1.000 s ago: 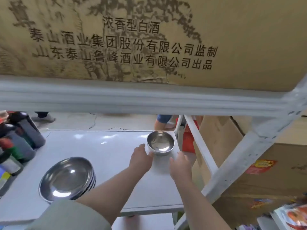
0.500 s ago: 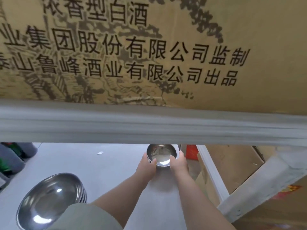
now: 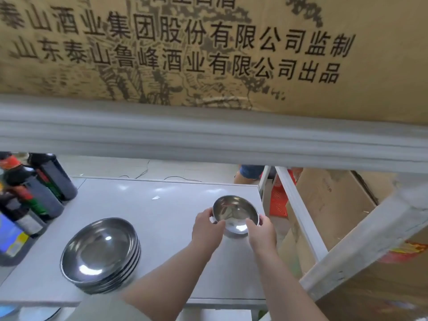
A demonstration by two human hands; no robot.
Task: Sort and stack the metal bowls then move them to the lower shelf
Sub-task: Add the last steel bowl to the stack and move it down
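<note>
Steel small bowl [image 3: 235,213] held btwn left grip [image 3: 206,229] & right grip [image 3: 262,235].

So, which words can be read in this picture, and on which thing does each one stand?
"泰山酒业集团股份有限公司监制": cardboard box on the upper shelf.
"山东泰山鲁峰酒业有限公司出品": same box, the line below.
Top line on the box: cut off, unreadable.
Bottle labels and red-yellow sticker: too blurred.
</note>
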